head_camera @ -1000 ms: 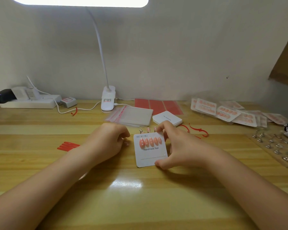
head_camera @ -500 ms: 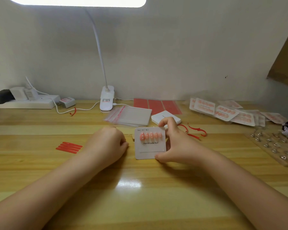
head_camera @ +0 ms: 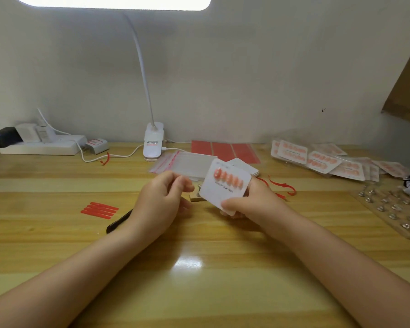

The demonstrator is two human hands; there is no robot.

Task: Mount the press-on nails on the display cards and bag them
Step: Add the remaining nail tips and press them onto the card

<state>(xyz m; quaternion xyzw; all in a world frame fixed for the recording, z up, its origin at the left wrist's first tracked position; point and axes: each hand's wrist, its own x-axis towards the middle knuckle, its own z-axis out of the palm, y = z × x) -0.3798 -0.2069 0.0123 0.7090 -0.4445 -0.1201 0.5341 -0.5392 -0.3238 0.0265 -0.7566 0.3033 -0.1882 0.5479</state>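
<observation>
While right hand (head_camera: 251, 202) grips display card (head_camera: 225, 188), nail row (head_camera: 227, 178) slanting down-right, left hand (head_camera: 161, 197) loosely curled, empty

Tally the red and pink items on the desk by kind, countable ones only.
Nails on the held card: 5
Loose red strips at left: 4
Red sheet panels by the wall: 3
Total: 12
The curled red peelings near the right hand and the bagged cards overlap too much to count.

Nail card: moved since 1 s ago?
Yes. The card, held by the right hand, is lifted off the table and tilted, now overlapping the bag stack behind it.
</observation>
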